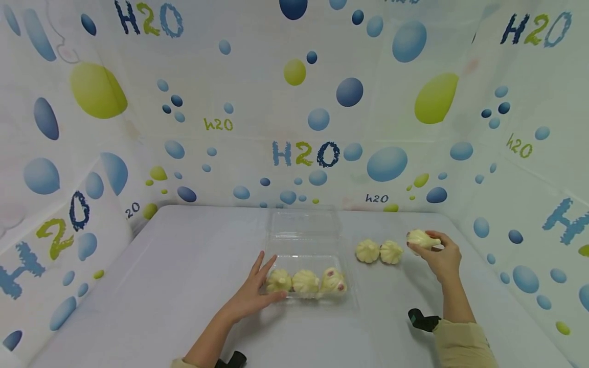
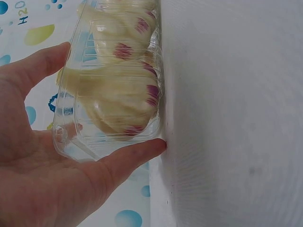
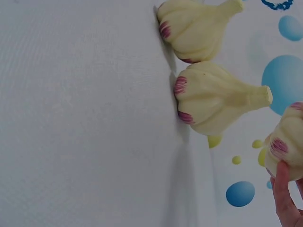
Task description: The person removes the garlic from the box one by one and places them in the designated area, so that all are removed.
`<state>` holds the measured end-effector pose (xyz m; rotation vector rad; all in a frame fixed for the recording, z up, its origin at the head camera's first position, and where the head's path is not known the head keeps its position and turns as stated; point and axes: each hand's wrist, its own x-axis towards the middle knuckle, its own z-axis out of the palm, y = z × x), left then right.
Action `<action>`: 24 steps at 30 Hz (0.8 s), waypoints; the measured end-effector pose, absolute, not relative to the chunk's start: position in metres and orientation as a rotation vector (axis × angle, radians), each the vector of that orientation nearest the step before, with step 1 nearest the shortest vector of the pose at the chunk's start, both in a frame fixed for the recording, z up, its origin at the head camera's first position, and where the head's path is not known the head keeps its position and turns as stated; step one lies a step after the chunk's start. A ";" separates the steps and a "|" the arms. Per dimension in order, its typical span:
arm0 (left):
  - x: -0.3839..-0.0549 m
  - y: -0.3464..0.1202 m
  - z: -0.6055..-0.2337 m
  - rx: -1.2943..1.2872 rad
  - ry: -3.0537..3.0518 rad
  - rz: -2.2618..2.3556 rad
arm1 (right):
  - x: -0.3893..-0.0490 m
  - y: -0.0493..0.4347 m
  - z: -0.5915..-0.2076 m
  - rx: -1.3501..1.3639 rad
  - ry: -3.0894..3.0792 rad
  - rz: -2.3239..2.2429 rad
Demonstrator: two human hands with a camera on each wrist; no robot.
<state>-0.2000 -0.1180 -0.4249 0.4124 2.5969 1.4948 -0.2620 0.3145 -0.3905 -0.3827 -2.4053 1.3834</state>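
Note:
A clear plastic clamshell box (image 1: pixel 317 258) lies with its lid thrown back, holding three cream garlic bulbs with purple marks. My left hand (image 1: pixel 252 295) rests at its left end, fingers spread and fairly straight. In the left wrist view, the thumb (image 2: pixel 135 158) lies along the box's lower side and a fingertip touches the rim. Off to the right, my right hand (image 1: pixel 444 258) pinches another garlic bulb (image 1: pixel 420 238) above the table, stem toward the palm. Two garlic bulbs, one (image 1: pixel 367 251) beside another (image 1: pixel 391 252), stand on the table between the box and that hand.
The white table (image 1: pixel 193 245) meets a patterned sheet (image 1: pixel 257 92) at the back and both sides. Black wrist-camera parts (image 1: pixel 422 320) sit close to the right forearm. The transparent lid (image 1: pixel 303 223) extends behind the box toward the table's far edge.

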 end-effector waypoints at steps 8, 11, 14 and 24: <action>-0.199 -0.118 -0.423 0.420 2.584 1.505 | -0.266 0.319 -0.402 -0.421 -2.407 1.426; -0.200 -0.118 -0.424 0.422 2.581 1.512 | -0.268 0.320 -0.406 -0.450 -2.408 1.434; -0.200 -0.119 -0.425 0.423 2.581 1.517 | -0.268 0.320 -0.409 -0.458 -2.416 1.445; -0.200 -0.119 -0.425 0.414 2.574 1.522 | -0.272 0.322 -0.418 -0.488 -2.500 1.465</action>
